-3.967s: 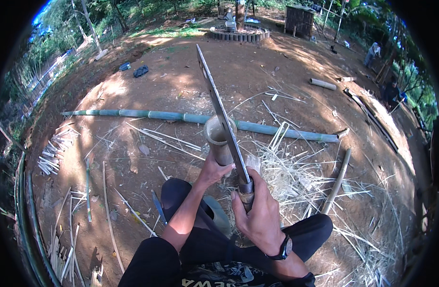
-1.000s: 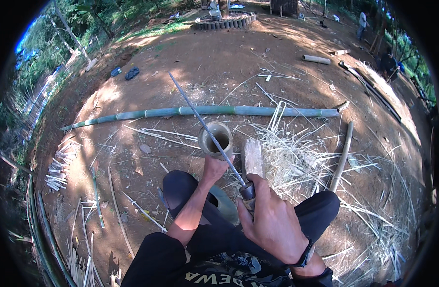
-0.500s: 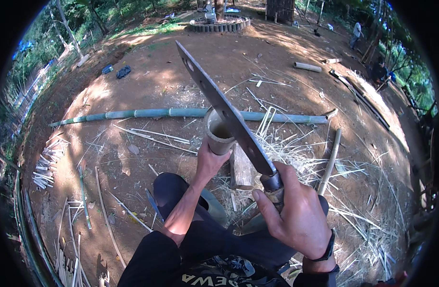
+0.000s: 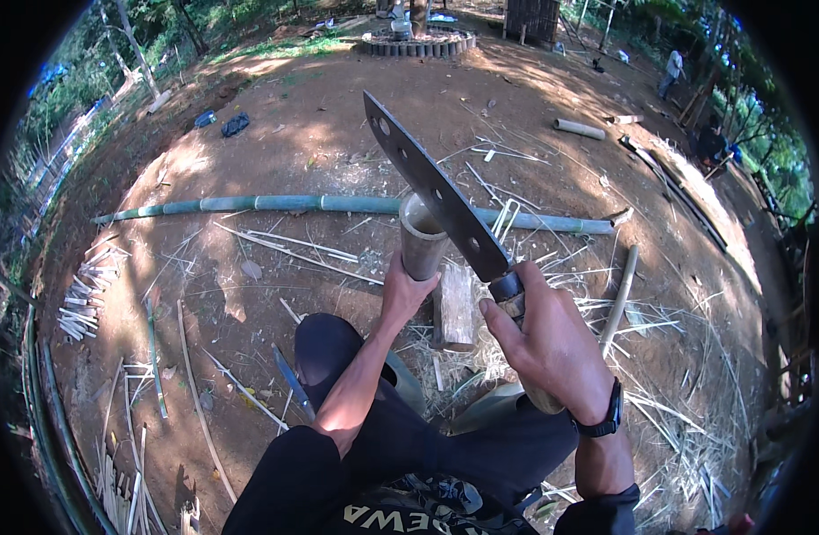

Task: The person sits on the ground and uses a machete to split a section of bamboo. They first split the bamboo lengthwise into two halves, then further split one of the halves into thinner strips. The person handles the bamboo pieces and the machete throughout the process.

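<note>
At twelve o'clock, a hollow bamboo tube (image 4: 421, 258) is held mouth-up by the left hand (image 4: 406, 292), fingers wrapped round it, seemingly to steady it, while the right hand (image 4: 557, 352) clamps its fingers on a perforated machete (image 4: 454, 218) slanting toward eleven.

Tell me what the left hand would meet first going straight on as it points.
With the bamboo tube it holds, the left hand would probably meet the machete blade, which overlaps the tube's rim in view; depth is unclear, so it might miss.
</note>
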Demonstrator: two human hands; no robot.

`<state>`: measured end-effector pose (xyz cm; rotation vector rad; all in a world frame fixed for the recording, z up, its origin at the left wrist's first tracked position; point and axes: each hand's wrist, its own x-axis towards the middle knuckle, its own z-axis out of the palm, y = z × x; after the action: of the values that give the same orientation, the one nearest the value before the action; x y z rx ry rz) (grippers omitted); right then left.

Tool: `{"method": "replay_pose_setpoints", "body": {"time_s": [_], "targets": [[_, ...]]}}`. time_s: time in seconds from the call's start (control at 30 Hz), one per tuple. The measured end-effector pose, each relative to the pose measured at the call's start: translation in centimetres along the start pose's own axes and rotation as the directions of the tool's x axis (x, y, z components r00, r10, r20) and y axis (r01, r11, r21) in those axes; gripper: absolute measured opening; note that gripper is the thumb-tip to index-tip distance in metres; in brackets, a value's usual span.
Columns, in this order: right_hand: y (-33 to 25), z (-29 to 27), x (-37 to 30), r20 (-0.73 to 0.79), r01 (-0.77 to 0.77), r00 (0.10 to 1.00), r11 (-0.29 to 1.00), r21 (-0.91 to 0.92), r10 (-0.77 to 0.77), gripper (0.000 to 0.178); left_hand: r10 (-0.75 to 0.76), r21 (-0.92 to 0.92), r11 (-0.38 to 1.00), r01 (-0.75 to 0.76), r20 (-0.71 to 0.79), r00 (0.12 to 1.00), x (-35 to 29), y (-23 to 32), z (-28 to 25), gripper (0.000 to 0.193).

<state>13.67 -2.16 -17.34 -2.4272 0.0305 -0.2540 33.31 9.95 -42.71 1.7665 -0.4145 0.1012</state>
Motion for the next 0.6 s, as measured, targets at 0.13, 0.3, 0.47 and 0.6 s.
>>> {"method": "replay_pose_setpoints", "body": {"time_s": [0.13,0.3,0.47,0.6], "targets": [[-0.9,-1.8,-0.3,-0.045,0.048,0.998,0.998,-0.036,-0.050,0.034,0.048,0.030,0.998,-0.047,-0.042,0.998,0.3,2.1,-0.3,0.064],[-3.5,-6.2,-1.1,-0.129,-0.041,0.990,0.997,0.067,0.049,0.036,0.131,0.060,0.990,-0.127,-0.079,0.988,1.5,8.9,-1.4,0.067],[2.2,-0.9,2.4,-0.007,0.031,0.999,0.998,-0.054,-0.031,0.037,0.020,0.138,0.990,-0.015,-0.030,0.999,1.1,1.7,0.3,0.072],[1.6,-1.2,2.6,0.013,-0.014,1.000,0.999,-0.046,0.014,0.038,-0.092,0.152,0.985,0.085,0.037,0.995,1.6,1.1,0.0,0.073]]}}
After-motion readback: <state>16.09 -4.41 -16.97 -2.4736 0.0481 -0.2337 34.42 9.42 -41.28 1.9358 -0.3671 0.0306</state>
